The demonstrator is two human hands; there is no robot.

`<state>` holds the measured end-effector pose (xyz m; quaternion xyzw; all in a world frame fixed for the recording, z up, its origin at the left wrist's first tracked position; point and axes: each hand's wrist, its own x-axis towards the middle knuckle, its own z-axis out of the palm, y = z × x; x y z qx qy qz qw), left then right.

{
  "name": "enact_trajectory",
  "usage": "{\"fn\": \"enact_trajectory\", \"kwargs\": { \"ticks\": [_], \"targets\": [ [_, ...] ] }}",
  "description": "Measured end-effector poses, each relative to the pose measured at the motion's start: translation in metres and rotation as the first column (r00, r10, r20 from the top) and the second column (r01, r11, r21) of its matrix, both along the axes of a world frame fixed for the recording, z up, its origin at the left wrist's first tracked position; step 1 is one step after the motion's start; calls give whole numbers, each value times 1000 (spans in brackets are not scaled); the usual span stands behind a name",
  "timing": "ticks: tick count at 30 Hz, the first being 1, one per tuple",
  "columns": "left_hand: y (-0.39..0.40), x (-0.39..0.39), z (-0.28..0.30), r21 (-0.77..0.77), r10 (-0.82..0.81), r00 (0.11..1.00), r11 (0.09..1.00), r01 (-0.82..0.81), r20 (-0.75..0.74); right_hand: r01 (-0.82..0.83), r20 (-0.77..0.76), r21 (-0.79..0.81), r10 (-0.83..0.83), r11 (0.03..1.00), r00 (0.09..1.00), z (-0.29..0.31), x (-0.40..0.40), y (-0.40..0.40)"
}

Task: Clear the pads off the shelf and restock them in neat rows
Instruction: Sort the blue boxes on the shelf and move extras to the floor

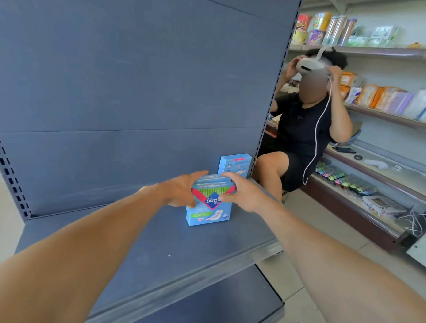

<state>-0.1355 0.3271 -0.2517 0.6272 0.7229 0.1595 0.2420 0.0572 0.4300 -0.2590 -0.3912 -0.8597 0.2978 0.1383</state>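
- While both my arms reach forward over the shelf (154,251), my left hand (181,190) and my right hand (242,194) clasp the same stack of pad packs (208,210) from either side, fingers curled over its top edge and thumbs on the front face.
- The stack stands upright on the shelf, between my two hands, its lower half showing below my thumbs. It looks like several thin packs pressed together; I cannot tell how many.
- The front pack is a flat, glossy rectangle of light blue, with a red chevron, a band of green stripes and a dark blue diamond logo.
- The shelf is a smooth, matte grey-blue metal board with a paler front lip; a lower shelf (213,305) of the same metal juts out beneath it.
- Just behind the stack, near the shelf's right end, a single pad box (235,164) of the same light blue stands upright, with its printed back towards me, apart from my hands.
- Behind that rises the back panel (137,72), plain grey-blue sheet metal with faint horizontal seams and slotted uprights at both edges.
- Farther right, a person (304,121) in black clothes sits on a low shelf, both hands raised to a white headset.
- Beyond, wall shelves (389,116) carry soft packets in orange, lilac and white.
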Motion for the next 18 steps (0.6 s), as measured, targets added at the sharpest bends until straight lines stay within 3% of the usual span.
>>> {"fn": "enact_trajectory", "kwargs": {
  "ticks": [6, 9, 13, 18],
  "targets": [
    [-3, -5, -36, 42, 197, 939, 975, -217, 283, 47, -182, -258, -97, 965, 978, -33, 11, -4],
    [-13, -6, -50, 7, 128, 976, 991, -132, 174, 45, -122, -281, -82, 959, 989, -53, 13, -8],
    [-20, -4, -59, -67, 87, 995, 994, -90, -49, 73, -78, -185, -88, 980, 993, -56, 8, -21],
    [-33, 7, -47, -53, 70, 996, 996, -74, -63, 83, 14, -52, -82, 995, 996, -44, 13, -40]
  ]
}}
